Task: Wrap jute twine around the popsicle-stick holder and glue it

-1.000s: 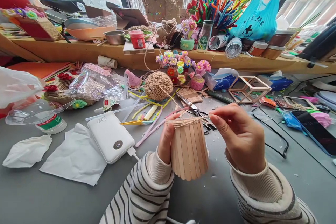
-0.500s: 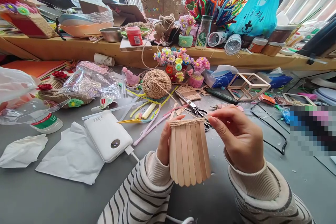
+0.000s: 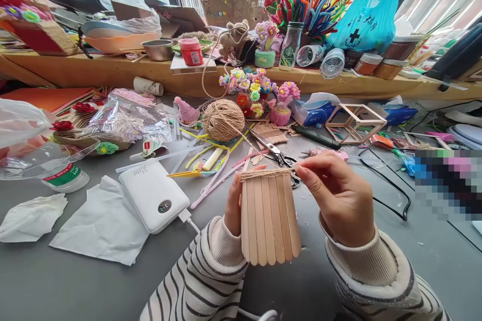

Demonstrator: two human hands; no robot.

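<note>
My left hand grips a small cup made of wooden ice-cream sticks, held upright above the grey table. A band of jute twine is wound round the cup's top rim. My right hand pinches the twine strand at the rim's right side. The strand runs back to a ball of jute twine lying beyond the cup. Scissors lie just behind my hands.
A white power bank with its cable lies to the left, beside white tissues. Pipe cleaners, loose sticks, small flower pots and a wooden cube frame crowd the middle. A wooden shelf behind carries jars and bags.
The cup has turned slightly in my left hand and sits a little lower and more upright. My right hand keeps its pinch on the twine at the rim.
</note>
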